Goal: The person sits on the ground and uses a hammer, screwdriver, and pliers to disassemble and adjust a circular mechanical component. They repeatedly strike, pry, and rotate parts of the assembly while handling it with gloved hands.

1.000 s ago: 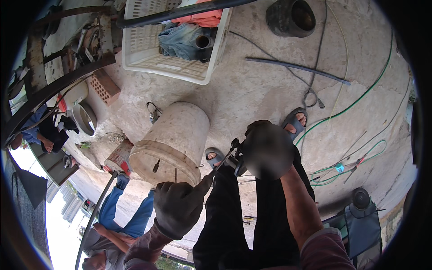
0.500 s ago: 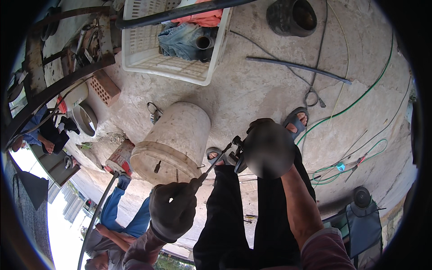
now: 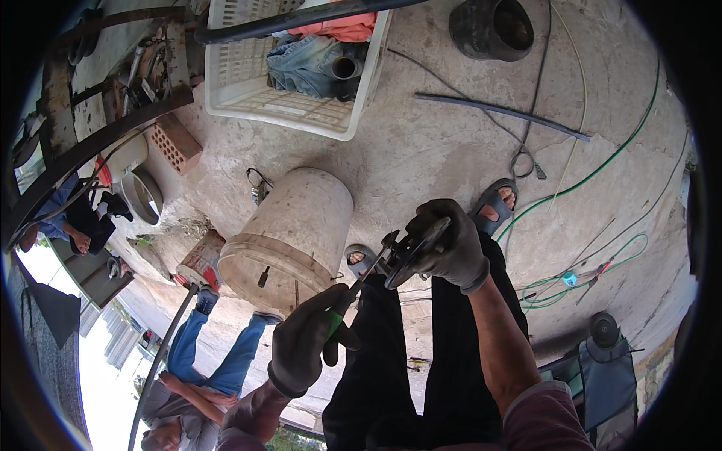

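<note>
My right hand [image 3: 451, 242], in a dark glove, grips a flat black round part [image 3: 410, 246] held on edge in front of my legs. My left hand [image 3: 304, 342], also gloved, is closed around the green handle of a screwdriver [image 3: 353, 289] whose shaft points up and right to the black part's left side. Both hands are over my dark trousers, above my sandalled feet. An upturned dirty white bucket [image 3: 289, 237] stands on the concrete just left of the hands.
A white plastic crate [image 3: 289, 101] with clothes and a pipe piece sits at the top. A black pot [image 3: 492, 26], a dark rod [image 3: 500, 113], green hose [image 3: 602, 169] and wires lie to the right. Another person in jeans [image 3: 199, 361] crouches at lower left near a brick [image 3: 177, 146].
My left hand has moved up and right, bringing the screwdriver closer in against the black part. My right hand has stayed in about the same place.
</note>
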A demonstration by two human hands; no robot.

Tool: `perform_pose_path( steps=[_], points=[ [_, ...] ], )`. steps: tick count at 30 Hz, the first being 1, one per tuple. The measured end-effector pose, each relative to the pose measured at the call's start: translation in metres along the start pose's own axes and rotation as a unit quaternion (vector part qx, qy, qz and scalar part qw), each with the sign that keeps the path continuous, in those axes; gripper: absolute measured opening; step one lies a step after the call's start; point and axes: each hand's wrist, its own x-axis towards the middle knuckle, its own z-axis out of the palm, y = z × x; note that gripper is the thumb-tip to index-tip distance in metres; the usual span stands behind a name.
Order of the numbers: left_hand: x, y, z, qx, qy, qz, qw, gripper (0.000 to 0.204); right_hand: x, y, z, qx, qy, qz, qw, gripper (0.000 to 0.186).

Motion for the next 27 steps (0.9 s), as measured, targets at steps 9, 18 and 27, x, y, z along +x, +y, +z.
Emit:
perform_pose_path(
  steps=[9,18,27],
  points=[
    [-0.002,0.002,0.022,-0.040,0.026,-0.104,0.993,0.051,-0.001,0.001,-0.002,-0.110,0.015,-0.073,0.991,0.083],
    [-0.019,0.022,0.006,-0.067,0.019,-0.151,0.986,0.041,0.001,0.002,-0.005,-0.044,0.052,-0.041,0.997,0.080],
    [-0.003,0.012,0.017,0.005,0.086,-0.073,0.994,0.039,0.001,0.001,-0.005,-0.031,0.034,-0.017,0.999,0.087]
  ],
)
